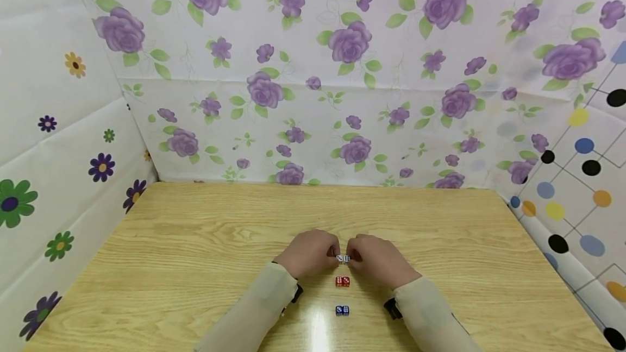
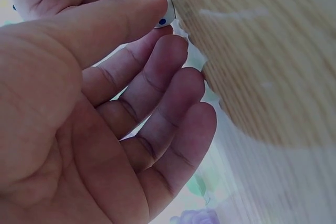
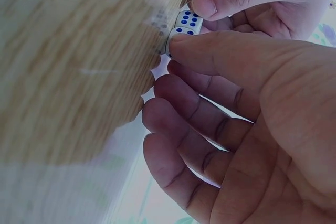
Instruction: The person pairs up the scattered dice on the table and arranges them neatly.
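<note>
Two white dice with blue pips are side by side on the wooden table (image 1: 205, 243), one per hand. My left hand (image 1: 311, 253) pinches the left white die (image 1: 339, 258) between thumb and index finger. The right white die (image 1: 346, 259) is pinched the same way by my right hand (image 1: 380, 261). In the left wrist view, the thumb covers much of the near white die (image 2: 166, 18), and the other fingers curve loosely beside it. Closer to me lie a pair of red dice (image 1: 342, 281) and, nearer still, a pair of dark blue dice (image 1: 342, 310).
A floral cloth (image 1: 313, 124) hangs behind the table's far edge. Patterned sheets stand along the left (image 1: 58, 140) and right (image 1: 577, 200) sides. The red and blue pairs lie between my forearms, and light glares off the tabletop near the front.
</note>
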Demonstrator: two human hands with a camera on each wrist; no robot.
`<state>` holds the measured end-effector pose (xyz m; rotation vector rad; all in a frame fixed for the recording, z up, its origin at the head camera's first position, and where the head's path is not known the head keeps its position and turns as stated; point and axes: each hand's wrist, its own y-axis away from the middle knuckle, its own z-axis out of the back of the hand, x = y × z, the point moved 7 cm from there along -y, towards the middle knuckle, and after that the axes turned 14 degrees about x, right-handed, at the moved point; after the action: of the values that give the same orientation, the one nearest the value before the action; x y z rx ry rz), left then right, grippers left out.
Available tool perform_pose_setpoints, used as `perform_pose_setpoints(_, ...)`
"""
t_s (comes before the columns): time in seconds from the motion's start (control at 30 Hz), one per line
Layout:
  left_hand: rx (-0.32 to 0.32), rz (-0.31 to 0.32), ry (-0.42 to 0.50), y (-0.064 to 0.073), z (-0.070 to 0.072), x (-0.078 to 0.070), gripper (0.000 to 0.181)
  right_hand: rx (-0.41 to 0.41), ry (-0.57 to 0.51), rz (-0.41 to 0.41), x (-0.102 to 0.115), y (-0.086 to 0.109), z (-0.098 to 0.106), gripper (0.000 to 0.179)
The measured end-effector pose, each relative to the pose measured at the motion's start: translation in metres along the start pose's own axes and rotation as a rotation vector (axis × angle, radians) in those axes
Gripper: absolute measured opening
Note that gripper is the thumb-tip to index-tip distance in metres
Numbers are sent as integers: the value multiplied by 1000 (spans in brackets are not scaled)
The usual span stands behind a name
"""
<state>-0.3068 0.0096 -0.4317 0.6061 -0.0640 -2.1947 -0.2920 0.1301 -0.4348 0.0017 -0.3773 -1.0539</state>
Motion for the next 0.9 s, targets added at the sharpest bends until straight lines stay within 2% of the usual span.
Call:
perform_pose_setpoints(0.53, -8, -19, -14, -2, -3, 0, 4, 4, -3, 12, 1, -2, -2, 12)
perform_pose_setpoints(0.73, 3, -6, 3, -3, -4, 3, 2, 13, -19, 12, 0, -4, -4, 11)
perform_pose_setpoints(0.9, 6, 6, 30, -1, -6, 6, 6, 31, -33, 17, -3, -4, -6, 9)
